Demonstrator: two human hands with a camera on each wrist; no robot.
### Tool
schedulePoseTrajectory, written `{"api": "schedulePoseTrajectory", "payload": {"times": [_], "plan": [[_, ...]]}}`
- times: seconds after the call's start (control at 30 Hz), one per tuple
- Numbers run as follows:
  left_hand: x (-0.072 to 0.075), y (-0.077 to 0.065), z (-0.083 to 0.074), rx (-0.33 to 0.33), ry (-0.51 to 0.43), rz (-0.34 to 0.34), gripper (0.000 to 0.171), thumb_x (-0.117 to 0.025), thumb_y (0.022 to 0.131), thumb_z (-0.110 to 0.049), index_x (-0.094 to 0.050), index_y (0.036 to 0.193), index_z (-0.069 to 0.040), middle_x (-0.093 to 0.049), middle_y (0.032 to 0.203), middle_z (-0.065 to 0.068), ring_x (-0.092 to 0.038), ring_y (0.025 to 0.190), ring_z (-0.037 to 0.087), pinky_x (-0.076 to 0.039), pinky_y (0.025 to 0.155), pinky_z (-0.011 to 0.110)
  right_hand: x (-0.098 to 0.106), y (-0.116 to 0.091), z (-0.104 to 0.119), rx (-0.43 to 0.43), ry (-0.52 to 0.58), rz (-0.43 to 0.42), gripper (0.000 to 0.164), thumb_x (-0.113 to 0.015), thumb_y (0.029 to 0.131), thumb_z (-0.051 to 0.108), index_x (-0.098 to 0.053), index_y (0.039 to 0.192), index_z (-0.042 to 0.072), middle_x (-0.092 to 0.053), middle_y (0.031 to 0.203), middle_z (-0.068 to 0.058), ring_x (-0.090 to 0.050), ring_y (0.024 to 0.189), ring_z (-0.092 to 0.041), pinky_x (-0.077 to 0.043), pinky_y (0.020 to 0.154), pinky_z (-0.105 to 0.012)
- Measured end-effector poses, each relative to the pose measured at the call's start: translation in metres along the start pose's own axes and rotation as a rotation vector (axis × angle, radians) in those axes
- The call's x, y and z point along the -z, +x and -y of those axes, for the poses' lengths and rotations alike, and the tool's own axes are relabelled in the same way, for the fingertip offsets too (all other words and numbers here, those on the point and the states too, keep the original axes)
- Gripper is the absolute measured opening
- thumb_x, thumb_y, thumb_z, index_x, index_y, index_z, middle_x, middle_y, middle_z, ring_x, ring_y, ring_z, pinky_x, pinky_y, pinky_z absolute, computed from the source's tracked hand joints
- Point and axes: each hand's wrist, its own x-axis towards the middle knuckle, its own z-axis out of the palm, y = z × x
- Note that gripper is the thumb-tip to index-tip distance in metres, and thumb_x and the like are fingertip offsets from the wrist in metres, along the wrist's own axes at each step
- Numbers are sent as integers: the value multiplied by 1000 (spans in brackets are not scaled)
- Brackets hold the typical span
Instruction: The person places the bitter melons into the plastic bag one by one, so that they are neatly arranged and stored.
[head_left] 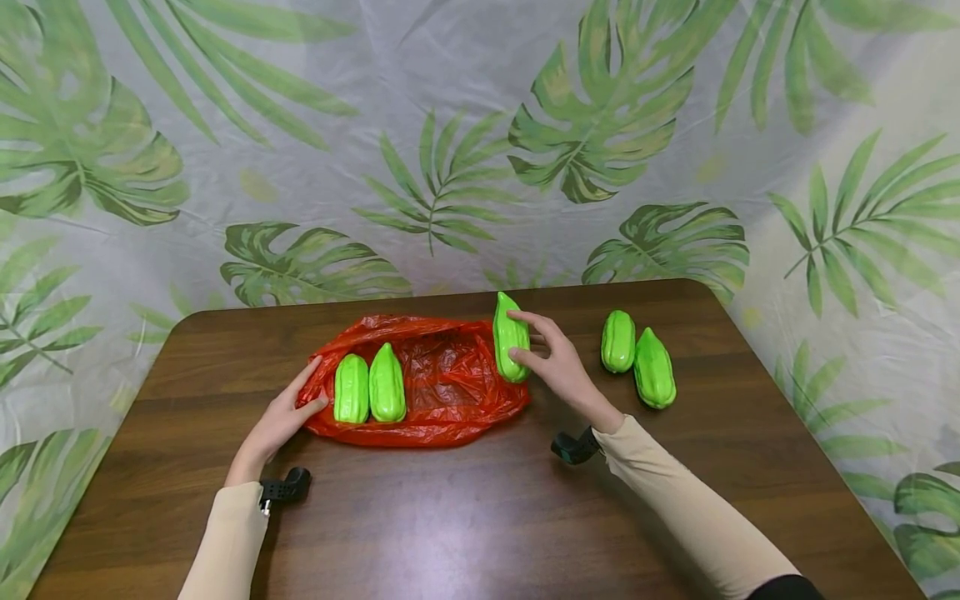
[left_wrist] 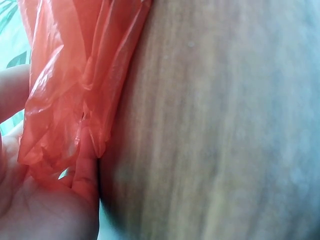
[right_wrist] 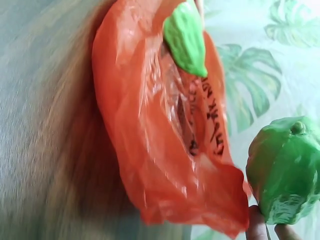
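A red plastic bag (head_left: 450, 429) lies spread with its mouth open on the table. Two bright green ridged gourds, one blunt (head_left: 351, 389) and one pointed (head_left: 387, 385), lie side by side in its left half. My left hand (head_left: 279, 423) holds the bag's left end, thumb at the front edge and fingers behind; film bunches against the palm in the left wrist view. Over the bag's right end, my right hand (head_left: 553, 357) grips another green gourd (head_left: 511, 337), pointed tip up, between thumb and fingers. Up close, this gourd (right_wrist: 285, 170) shows lobes and a small nub.
Right of my right hand, two more green gourds, one blunt (head_left: 618, 342) and one pointed (head_left: 655, 369), lie close together on the brown wooden table (head_left: 420, 517). A leaf-patterned cloth (head_left: 465, 167) hangs behind the table's back edge. Dark printing shows inside the bag in the right wrist view.
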Motion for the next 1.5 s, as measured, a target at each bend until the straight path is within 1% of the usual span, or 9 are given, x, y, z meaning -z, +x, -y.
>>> {"api": "schedulePoseTrajectory", "payload": {"times": [0.13, 0.3, 0.37, 0.53, 0.77, 0.9, 1.03, 1.27, 1.5], "plan": [[0, 0, 0, -2, 0, -1, 73, -55, 98, -20, -10, 155, -12, -10, 153, 30, -14, 136, 52, -17, 105, 66, -9, 1, 2, -13, 23, 20, 50, -64, 92, 16, -49, 140, 18, -37, 142, -10, -48, 117, -37, -48, 88, -48], [0, 0, 0, 2, 6, 0, 73, -55, 98, -21, -10, 155, -13, -11, 153, 30, -14, 136, 53, -18, 104, 66, -21, 4, 3, 7, 72, 41, 52, -64, 92, 10, -48, 141, 9, -37, 142, -16, -47, 118, -40, -48, 91, -47], [0, 0, 1, 4, 6, 1, 74, -55, 98, -21, -10, 155, -13, -11, 153, 30, -14, 136, 53, -18, 104, 66, -25, 2, 13, 16, 72, 51, 52, -63, 91, 5, -46, 140, 2, -36, 141, -21, -47, 118, -42, -48, 90, -48], [0, 0, 1, 10, 3, 2, 74, -55, 97, -21, -9, 155, -13, -10, 154, 30, -14, 136, 53, -17, 104, 66, -33, -5, 40, 26, 60, 78, 50, -61, 90, -2, -45, 137, -7, -38, 140, -26, -48, 117, -44, -49, 88, -48], [0, 0, 1, 14, 3, 5, 74, -55, 97, -21, -9, 155, -13, -9, 154, 30, -14, 136, 53, -18, 104, 67, -46, -5, 41, 40, 49, 106, 50, -62, 89, -2, -46, 136, -7, -39, 141, -26, -50, 115, -44, -49, 88, -49], [0, 0, 1, 9, 2, 3, 74, -55, 97, -21, -9, 155, -14, -10, 153, 30, -15, 135, 53, -18, 104, 67, -53, -4, 42, 32, 38, 128, 49, -62, 90, -1, -46, 137, -6, -38, 141, -26, -50, 116, -43, -50, 88, -48], [0, 0, 2, 8, -1, 1, 74, -55, 97, -22, -9, 155, -14, -10, 153, 30, -15, 135, 53, -19, 104, 67, -62, -2, 40, 20, 26, 145, 50, -62, 91, 0, -46, 137, -5, -37, 141, -25, -49, 116, -42, -49, 89, -46], [0, 1, 2, 9, -7, 2, 74, -55, 98, -20, -9, 155, -13, -9, 154, 30, -14, 136, 53, -17, 104, 67, -81, 10, 4, 34, 24, 130, 52, -66, 90, 5, -48, 139, 2, -38, 143, -20, -51, 115, -40, -49, 88, -49], [0, 1, 2, 17, -9, 5, 74, -54, 98, -20, -8, 155, -14, -9, 154, 30, -13, 136, 53, -17, 104, 67, -90, 13, -3, 34, -14, 124, 51, -69, 89, 12, -52, 138, 13, -40, 143, -11, -53, 113, -29, -52, 86, -38]]}}
